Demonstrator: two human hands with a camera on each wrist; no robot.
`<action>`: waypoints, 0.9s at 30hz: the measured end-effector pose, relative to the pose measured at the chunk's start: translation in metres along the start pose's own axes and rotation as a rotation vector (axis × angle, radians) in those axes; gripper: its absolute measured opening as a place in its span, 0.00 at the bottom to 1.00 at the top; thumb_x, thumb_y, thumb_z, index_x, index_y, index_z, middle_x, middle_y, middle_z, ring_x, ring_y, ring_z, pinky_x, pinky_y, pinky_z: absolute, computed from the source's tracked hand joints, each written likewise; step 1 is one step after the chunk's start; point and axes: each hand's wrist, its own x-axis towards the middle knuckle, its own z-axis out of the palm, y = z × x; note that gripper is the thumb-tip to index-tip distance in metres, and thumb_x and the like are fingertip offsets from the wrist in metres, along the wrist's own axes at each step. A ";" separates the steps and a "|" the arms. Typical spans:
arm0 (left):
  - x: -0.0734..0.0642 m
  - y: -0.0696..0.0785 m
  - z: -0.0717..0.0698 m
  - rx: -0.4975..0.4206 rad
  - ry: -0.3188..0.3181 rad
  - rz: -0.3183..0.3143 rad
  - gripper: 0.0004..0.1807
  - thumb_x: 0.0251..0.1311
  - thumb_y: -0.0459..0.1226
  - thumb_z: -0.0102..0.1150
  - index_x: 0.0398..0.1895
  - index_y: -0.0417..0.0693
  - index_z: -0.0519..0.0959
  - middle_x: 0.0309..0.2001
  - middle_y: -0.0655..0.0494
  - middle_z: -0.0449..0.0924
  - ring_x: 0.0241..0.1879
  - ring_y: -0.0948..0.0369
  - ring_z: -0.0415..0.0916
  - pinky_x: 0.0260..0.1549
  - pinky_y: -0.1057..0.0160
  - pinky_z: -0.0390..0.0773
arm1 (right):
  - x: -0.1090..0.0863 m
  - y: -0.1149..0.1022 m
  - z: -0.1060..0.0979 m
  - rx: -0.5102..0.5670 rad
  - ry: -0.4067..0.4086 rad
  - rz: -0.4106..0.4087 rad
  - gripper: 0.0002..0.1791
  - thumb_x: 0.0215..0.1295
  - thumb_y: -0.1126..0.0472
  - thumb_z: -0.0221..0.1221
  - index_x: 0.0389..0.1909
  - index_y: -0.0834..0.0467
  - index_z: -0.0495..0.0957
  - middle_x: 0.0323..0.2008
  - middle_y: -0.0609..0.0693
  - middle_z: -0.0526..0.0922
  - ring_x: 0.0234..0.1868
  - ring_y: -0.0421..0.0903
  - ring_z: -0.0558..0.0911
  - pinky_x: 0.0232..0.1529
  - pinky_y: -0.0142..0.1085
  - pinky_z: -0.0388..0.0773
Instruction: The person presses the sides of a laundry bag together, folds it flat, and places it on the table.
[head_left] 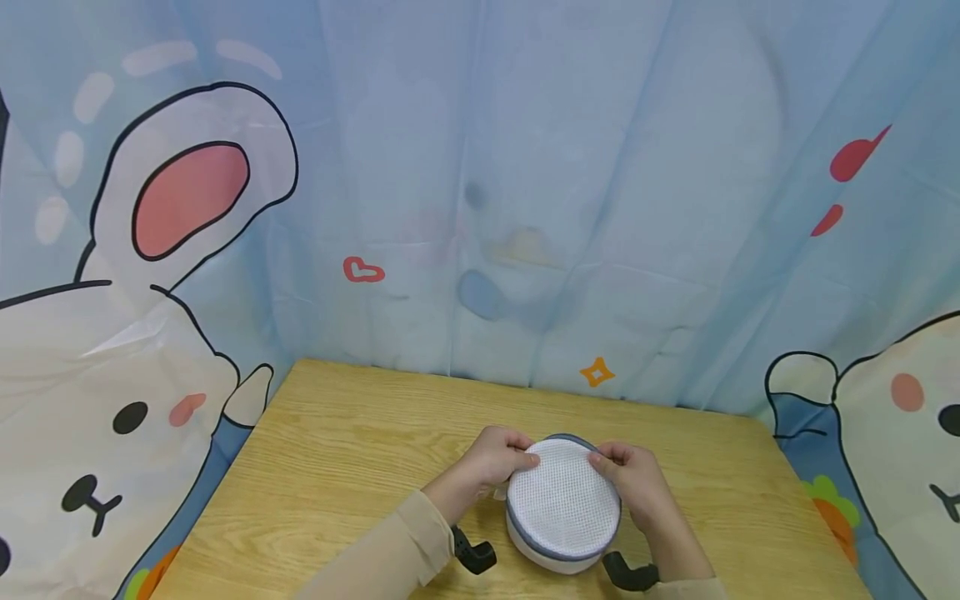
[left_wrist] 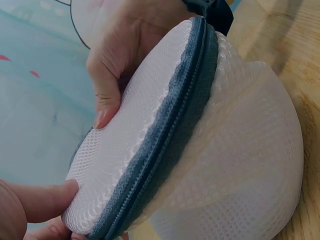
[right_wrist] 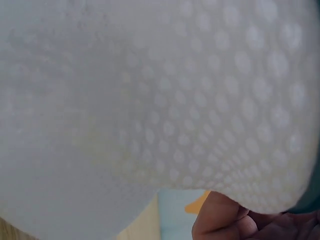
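A round white mesh laundry bag (head_left: pixel 564 500) with a blue-grey zipper band stands on the wooden table, its flat lid tilted toward the head camera. My left hand (head_left: pixel 495 457) pinches its upper left rim, thumb on top of the mesh. At the upper right rim my right hand (head_left: pixel 630 479) does the same, thumb pressed on the lid and fingers beneath. The zipper (left_wrist: pixel 160 145) runs shut along the edge in the left wrist view. White mesh (right_wrist: pixel 200 100) fills most of the right wrist view, with fingers (right_wrist: pixel 220 217) at its lower edge.
The light wooden table (head_left: pixel 360 433) ends at a blue curtain (head_left: pixel 525 208) printed with cartoon animals, which hangs behind it and at both sides. A black strap piece (head_left: pixel 474 553) juts from the left wrist and another (head_left: pixel 630 575) from the right.
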 end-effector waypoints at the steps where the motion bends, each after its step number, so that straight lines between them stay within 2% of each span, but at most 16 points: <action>1: 0.000 0.000 0.000 0.000 0.001 0.000 0.12 0.67 0.31 0.71 0.51 0.36 0.88 0.41 0.51 0.87 0.38 0.62 0.83 0.37 0.67 0.84 | -0.001 -0.001 0.000 -0.006 0.004 0.002 0.11 0.78 0.62 0.63 0.46 0.69 0.84 0.34 0.50 0.81 0.38 0.45 0.77 0.33 0.33 0.77; 10: -0.006 -0.001 -0.005 0.003 -0.006 0.021 0.16 0.65 0.34 0.73 0.54 0.37 0.87 0.45 0.50 0.88 0.42 0.61 0.82 0.45 0.63 0.84 | -0.006 -0.001 0.000 -0.079 0.038 -0.021 0.18 0.77 0.55 0.66 0.55 0.67 0.84 0.44 0.55 0.86 0.43 0.45 0.78 0.37 0.32 0.78; 17: -0.012 -0.007 -0.008 -0.008 -0.024 0.006 0.22 0.64 0.35 0.74 0.60 0.38 0.85 0.45 0.50 0.87 0.41 0.61 0.83 0.43 0.64 0.84 | -0.011 0.001 -0.003 -0.087 0.036 -0.033 0.25 0.74 0.53 0.69 0.61 0.67 0.82 0.46 0.55 0.86 0.44 0.44 0.79 0.37 0.31 0.80; 21: -0.015 -0.010 -0.011 -0.017 -0.033 0.002 0.23 0.64 0.35 0.75 0.60 0.37 0.84 0.44 0.50 0.87 0.40 0.61 0.82 0.42 0.65 0.82 | -0.017 0.003 -0.004 -0.132 0.041 -0.017 0.27 0.74 0.51 0.69 0.62 0.67 0.81 0.45 0.55 0.85 0.44 0.45 0.79 0.36 0.31 0.80; 25: -0.018 -0.012 -0.013 -0.044 -0.045 -0.015 0.20 0.63 0.34 0.75 0.58 0.37 0.85 0.41 0.50 0.88 0.38 0.61 0.84 0.40 0.65 0.86 | -0.024 0.003 -0.007 -0.162 0.053 0.017 0.29 0.73 0.49 0.69 0.64 0.67 0.80 0.46 0.57 0.85 0.44 0.46 0.80 0.35 0.32 0.82; 27: -0.020 -0.012 -0.013 -0.063 -0.057 -0.024 0.21 0.64 0.34 0.75 0.58 0.37 0.85 0.41 0.49 0.88 0.37 0.61 0.86 0.41 0.63 0.88 | -0.028 0.003 -0.008 -0.145 0.053 0.038 0.30 0.73 0.49 0.69 0.64 0.67 0.80 0.46 0.57 0.85 0.43 0.46 0.81 0.35 0.34 0.85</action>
